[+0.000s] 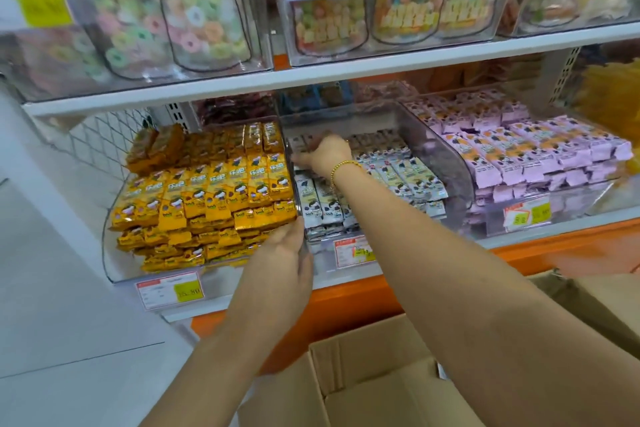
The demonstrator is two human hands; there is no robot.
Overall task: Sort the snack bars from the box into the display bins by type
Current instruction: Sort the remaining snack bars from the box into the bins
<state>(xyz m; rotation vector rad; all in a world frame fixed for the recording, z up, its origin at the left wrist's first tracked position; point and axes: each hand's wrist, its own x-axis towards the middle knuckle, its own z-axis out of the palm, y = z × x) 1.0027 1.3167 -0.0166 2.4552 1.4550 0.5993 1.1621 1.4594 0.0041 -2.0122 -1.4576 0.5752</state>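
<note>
Shelf: The lower shelf (346,305) carried three clear bins side by side, each loaded to the front. A hard shove could have slid a bin toward the lip.
Box: The cardboard box (367,367) stood open on the floor below the shelf. What was left inside it did not show. Anything knocked off the shelf would likely have fallen in or beside it.
Bins: The yellow bin (114,253) and the purple bin (571,208) flanked the middle bin (446,156). Only thin clear walls divided them, so a bar could have slipped into the wrong type.
Stacks: The yellow bars (207,198) and purple bars (519,149) were heaped near the tops of their walls. A nudge looked enough to spill them.
Task item: The white bars (408,177) lay in rows in the middle bin, sloping toward the front. Pressing at the back might have pushed the front row out.
Right hand: The right hand (329,152) reached deep into the middle bin, down among the white bars. Its fingers were hidden, so whether its grip held a bar could not be told.
Left hand: The left hand (280,260) rested against the wall between the yellow and middle bins. Its grip was loose, fingers fairly straight, holding no bar. Leaning on it could have tipped the yellow stack.
Price tag: The tag (353,251) sat on the middle bin's front, partly covered by the arm and easy to brush askew.
Bracelet: The gold bracelet (341,168) hung close over the wrappers and might have snagged one.
</note>
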